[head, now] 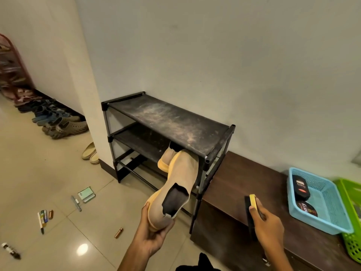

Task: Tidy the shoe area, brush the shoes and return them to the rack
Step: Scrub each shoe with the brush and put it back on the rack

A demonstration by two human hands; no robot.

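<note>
One beige boot (179, 184) sits in the left hand (154, 234), fingers cupped round the heel and yellow sole. Its toe is nosing into the middle shelf of the shoe rack (168, 118), beside its mate (166, 159). It looks light, with a soft, floppy elastic collar, so the firm heel is the sensible hold. Right hand (267, 222) wraps a yellow-backed brush (249, 212) over the brown cabinet (234, 192).
</note>
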